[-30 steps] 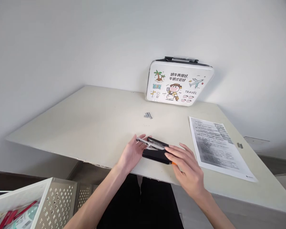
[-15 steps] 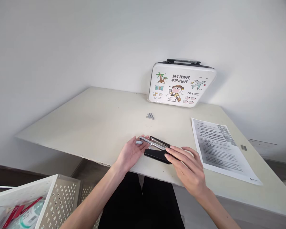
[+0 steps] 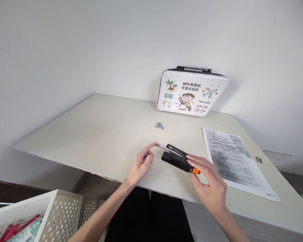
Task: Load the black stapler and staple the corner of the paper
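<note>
My right hand (image 3: pixel 209 186) grips a black stapler (image 3: pixel 176 162) by its rear end, beside an orange piece at the back. The stapler is opened up, with its metal staple channel (image 3: pixel 163 147) sticking out at the front, toward my left. The index finger of my left hand (image 3: pixel 138 168) reaches out to the tip of that channel. Its other fingers are curled in, and a small grey staple strip (image 3: pixel 146 155) shows partly between them, mostly hidden. Several more grey staple strips (image 3: pixel 159 125) lie in a small pile on the table beyond my hands.
A printed sheet (image 3: pixel 238 164) lies on the white table (image 3: pixel 91 127) at the right, with grey staple strips (image 3: pixel 259 159) beyond its right edge. A white cartoon case (image 3: pixel 192 92) leans on the wall. Below left stands a perforated white basket (image 3: pixel 63 211) holding a bottle and red items.
My left hand has turned from palm up with a staple strip on the fingers to curled with the index finger extended. The stapler has moved right and rotated, showing its orange part.
</note>
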Tool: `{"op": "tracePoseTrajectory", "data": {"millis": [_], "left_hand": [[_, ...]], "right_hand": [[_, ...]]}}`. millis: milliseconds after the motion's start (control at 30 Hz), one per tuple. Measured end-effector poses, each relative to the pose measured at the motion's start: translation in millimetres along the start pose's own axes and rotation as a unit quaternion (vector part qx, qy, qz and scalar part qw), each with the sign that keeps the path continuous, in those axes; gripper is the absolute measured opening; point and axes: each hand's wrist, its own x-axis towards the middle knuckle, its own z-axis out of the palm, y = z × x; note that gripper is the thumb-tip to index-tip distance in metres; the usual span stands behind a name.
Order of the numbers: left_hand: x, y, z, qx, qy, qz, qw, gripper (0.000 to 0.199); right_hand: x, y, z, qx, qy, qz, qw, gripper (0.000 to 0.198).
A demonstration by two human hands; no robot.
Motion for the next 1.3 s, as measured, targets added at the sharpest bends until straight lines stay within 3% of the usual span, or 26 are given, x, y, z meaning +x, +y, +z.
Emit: {"op": "tracePoseTrajectory", "data": {"millis": [133,200,333,467,600,767,900,1067,1200,1300], "left_hand": [[0.5,-1.2,-1.4,-0.007,-0.085,0.01,0.996,0.05],[2.4,-2.7,-2.6,-0.033,-0.094,0.006,0.995,0.048],[7.8,-5.2,-5.0,-0.184,-0.013,-0.052,0.982,0.041],[12.5,-5.6,-7.8,-0.376,0.07,-0.096,0.919,0.032],[13.9,-5.7,-11.5,-0.455,0.097,-0.113,0.878,0.026],[13.8,-8.7,-14.1,-0.475,0.094,-0.123,0.866,0.019],[15.2,-11.8,-14.6,-0.472,0.097,-0.135,0.866,0.012],[15.4,-13.9,-14.7,-0.476,0.064,-0.113,0.87,0.02],[14.9,-15.9,-14.9,-0.459,0.029,-0.098,0.882,0.03],[13.9,-17.6,-14.9,-0.422,0.013,-0.101,0.901,0.035]], "right_hand": [[0.5,-2.8,12.8,0.011,-0.012,0.068,0.998,0.038],[3.8,-3.0,21.9,0.02,-0.016,0.111,0.993,0.03],[19.2,6.6,43.4,0.052,-0.062,0.231,0.97,0.029],[38.9,30.9,73.7,0.096,-0.108,0.306,0.941,0.036],[54.2,59.2,111.4,0.135,-0.112,0.328,0.928,0.043],[68.4,84.5,153.8,0.114,-0.11,0.288,0.945,0.051],[78.9,84.8,169.5,0.074,-0.127,0.229,0.962,0.047],[80.5,45.4,148.0,0.062,-0.081,0.079,0.992,0.034],[67.3,9.2,126.8,0.101,-0.2,-0.052,0.973,0.027],[57.1,-4.3,124.9,0.087,-0.241,-0.073,0.964,0.018]]}}
